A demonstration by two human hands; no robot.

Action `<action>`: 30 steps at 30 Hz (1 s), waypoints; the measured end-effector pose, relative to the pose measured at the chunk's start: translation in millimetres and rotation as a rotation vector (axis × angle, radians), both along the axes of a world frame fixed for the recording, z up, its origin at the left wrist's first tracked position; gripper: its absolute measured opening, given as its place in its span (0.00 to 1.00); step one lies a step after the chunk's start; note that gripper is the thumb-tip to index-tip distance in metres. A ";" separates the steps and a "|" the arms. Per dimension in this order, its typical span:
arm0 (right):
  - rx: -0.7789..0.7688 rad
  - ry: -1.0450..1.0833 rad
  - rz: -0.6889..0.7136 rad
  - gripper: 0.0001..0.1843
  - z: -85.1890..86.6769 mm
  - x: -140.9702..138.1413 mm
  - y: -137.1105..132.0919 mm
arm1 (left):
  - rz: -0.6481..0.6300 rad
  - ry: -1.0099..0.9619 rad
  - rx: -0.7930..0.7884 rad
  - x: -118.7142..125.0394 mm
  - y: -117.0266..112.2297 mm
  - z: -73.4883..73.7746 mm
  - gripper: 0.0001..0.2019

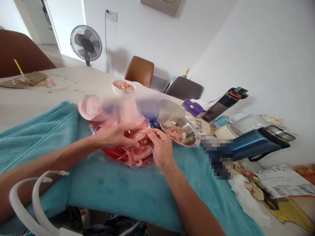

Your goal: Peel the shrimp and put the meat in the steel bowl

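Pink, thin, petal-like slices [136,149] lie in a loose heap on a red plate [112,153], which sits on a teal towel [128,190] spread over the pale surface [36,98], near the middle of the view. What the slices are made of cannot be told for certain; they look like thin meat or peelings.

Both bare hands work at the heap. The left hand [115,135] rests on top of the pile from the left side, palm down, fingers stretched flat across the slices and thumb tucked underneath; its grip is loose and narrow, pressing on the slices rather than closing around them. The right hand [161,147] comes in from the right, thumb and forefinger pinched together on the edge of one slice at the top of the pile, the other fingers curled.

Just to the right of the right hand stands a shallow steel bowl [189,132] holding small pink chopped pieces. Behind the heap, a white bowl [123,88] holds more of the same pink mince. A pink lid or shallow dish [90,108] lies at the left behind the plate, partly blurred. Further right on the surface are a blue insulated flask [256,144] lying on its side, a dark bottle [223,103] and printed papers [283,180]. A standing fan [86,44] and a brown chair [140,70] are beyond the surface.
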State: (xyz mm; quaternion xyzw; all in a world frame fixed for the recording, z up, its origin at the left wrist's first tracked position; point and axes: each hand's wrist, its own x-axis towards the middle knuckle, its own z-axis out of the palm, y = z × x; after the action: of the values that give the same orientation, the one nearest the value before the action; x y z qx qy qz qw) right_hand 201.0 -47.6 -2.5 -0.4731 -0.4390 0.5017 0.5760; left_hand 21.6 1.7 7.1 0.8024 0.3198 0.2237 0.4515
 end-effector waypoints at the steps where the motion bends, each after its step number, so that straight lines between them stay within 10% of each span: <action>1: -0.033 0.059 0.037 0.12 1.9 -0.2 -0.2 | -0.020 -0.014 -0.039 -1.0 1.5 -1.6 0.15; 10: -0.122 0.204 0.169 0.16 9.8 3.3 -2.1 | -0.100 -0.094 -0.193 -3.0 4.7 -5.6 0.17; 21: -0.034 -0.120 0.135 0.13 2.7 4.4 -0.5 | 0.037 0.075 0.600 3.2 8.2 -13.9 0.06; 30: 0.174 -0.650 0.052 0.11 1.0 3.0 -1.2 | 0.081 0.206 0.787 -0.4 5.9 -20.0 0.18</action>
State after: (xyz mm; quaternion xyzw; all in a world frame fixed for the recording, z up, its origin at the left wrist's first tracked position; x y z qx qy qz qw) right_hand 204.1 -48.8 -1.4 -0.5460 -0.6529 0.2998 0.4310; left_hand 21.2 7.7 -12.9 0.9188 0.2847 0.2654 0.0664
